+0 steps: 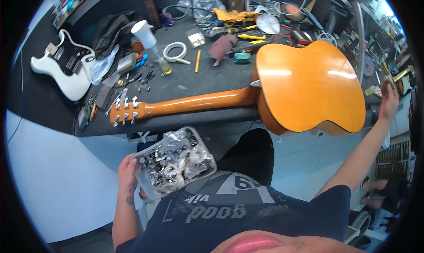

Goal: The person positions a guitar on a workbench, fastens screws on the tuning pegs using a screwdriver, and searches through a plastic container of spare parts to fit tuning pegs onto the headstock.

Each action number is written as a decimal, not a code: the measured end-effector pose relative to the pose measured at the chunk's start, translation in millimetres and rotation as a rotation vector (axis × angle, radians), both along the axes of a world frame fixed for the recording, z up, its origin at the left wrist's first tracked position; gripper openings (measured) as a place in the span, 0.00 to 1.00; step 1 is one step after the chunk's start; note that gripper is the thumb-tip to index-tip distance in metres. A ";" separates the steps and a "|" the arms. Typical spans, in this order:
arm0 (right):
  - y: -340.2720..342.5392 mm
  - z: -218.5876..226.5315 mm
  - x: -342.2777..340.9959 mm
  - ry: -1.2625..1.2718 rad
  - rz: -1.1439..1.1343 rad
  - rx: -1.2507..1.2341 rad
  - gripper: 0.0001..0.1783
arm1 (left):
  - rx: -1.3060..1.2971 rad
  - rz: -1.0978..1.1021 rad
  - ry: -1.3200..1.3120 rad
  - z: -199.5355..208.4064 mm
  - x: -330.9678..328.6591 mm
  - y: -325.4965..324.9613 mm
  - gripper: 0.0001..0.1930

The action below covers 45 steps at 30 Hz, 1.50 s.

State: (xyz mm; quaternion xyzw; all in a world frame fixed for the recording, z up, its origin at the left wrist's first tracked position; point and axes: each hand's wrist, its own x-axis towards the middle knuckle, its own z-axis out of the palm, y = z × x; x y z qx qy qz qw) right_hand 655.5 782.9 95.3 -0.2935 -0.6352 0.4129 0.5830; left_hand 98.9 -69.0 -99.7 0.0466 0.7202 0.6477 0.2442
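My left hand (128, 170) is closed on the left rim of a clear plastic tub (211, 152), held in front of my body. Small metal parts and crumpled clear plastic bags (176, 140) fill the tub. Far to the right, my right arm is stretched out. My right hand (389, 98) has its fingers extended beside the cluttered side bench; they look small here, and I see nothing held in them. An acoustic guitar (309, 85) lies face down on the dark workbench (198, 120), its neck pointing left and its headstock (127, 112) near the bench's left end.
A white electric guitar body (66, 72) rests at the left. Behind the neck are a spray bottle (145, 35), a tape roll (175, 53), a yellow pencil (197, 60) and sandpaper (222, 49). Pliers (251, 36) and cables crowd the back. Another person's legs (375, 193) show at lower right.
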 end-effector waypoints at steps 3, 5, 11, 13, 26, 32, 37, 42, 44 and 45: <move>-105.8 44.9 -90.1 -0.056 0.051 0.136 0.13 | 0.069 -0.004 -0.014 -17.6 -3.3 12.0 0.14; -185.0 62.4 -151.1 -0.102 0.080 0.228 0.12 | 0.147 0.008 -0.040 -24.0 -15.6 22.2 0.14; -378.4 19.3 -303.9 -0.540 0.623 0.521 0.07 | 0.076 0.017 0.019 -17.3 -35.8 37.7 0.15; -425.6 -4.4 -353.5 -0.633 0.858 0.573 0.10 | 0.066 0.046 0.067 -18.5 -41.5 44.8 0.16; -501.6 -115.6 -413.5 -1.418 0.792 0.031 0.27 | 0.217 -0.008 -0.017 -36.6 -69.2 32.5 0.17; -503.8 -227.3 -386.1 -1.151 0.995 -0.420 0.32 | 0.056 -0.088 -0.153 -46.9 -76.5 27.4 0.27; -526.0 -214.5 -380.3 -1.050 0.947 -0.400 0.21 | 0.035 -0.047 -0.139 -43.7 -61.0 19.2 0.30; -540.1 -176.8 -371.3 -0.942 1.003 -0.093 0.17 | 0.096 -0.020 -0.170 -37.4 -59.2 23.6 0.25; -546.7 -157.5 -373.5 -0.992 1.002 -0.095 0.17 | 0.191 0.049 -0.175 -40.0 -53.7 20.0 0.20; -547.1 -153.2 -376.3 -1.038 1.003 -0.076 0.17 | 0.186 0.023 -0.175 -37.1 -52.2 21.4 0.20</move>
